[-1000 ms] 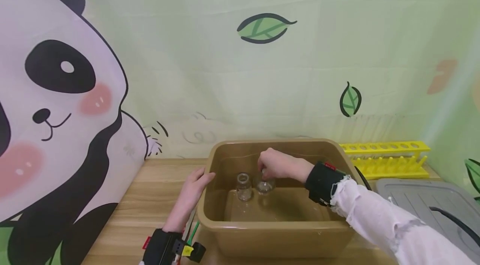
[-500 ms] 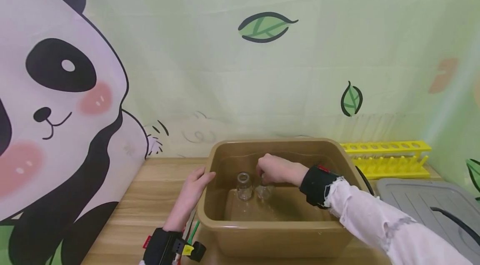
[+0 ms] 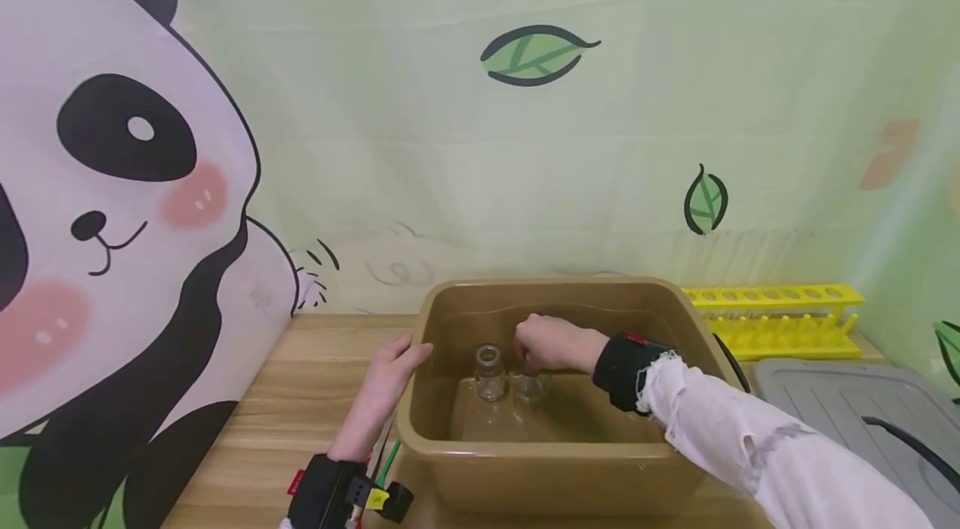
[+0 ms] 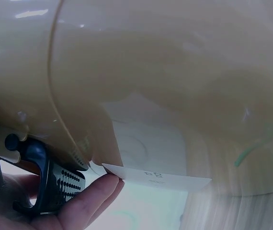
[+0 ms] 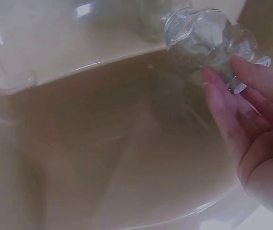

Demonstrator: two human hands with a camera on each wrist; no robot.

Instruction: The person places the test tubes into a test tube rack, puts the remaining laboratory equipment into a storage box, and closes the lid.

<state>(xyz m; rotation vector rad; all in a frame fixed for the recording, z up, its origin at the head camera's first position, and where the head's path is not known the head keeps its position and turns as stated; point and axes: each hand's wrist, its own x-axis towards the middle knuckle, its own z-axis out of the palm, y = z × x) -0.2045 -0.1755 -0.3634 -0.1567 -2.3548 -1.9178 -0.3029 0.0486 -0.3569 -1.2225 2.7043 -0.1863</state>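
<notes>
Clear, round-bodied glass bottle (image 5: 201,40): my right hand (image 3: 553,343) pinches its neck; light pinch should serve. Left hand (image 3: 388,373) at tan, oblong plastic bin's (image 3: 562,479) left edge, grip unclear.

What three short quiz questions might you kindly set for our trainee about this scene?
1. What does the right grip hold?
2. True or false: in the head view, the yellow plastic rack stands right of the brown rectangular plastic tub.
3. The clear, narrow-necked glass bottle left of the grip in that view is: A) upside down, B) upright, C) sideways.
Key: 1. A clear, rounded glass vessel. 2. True. 3. B.
</notes>
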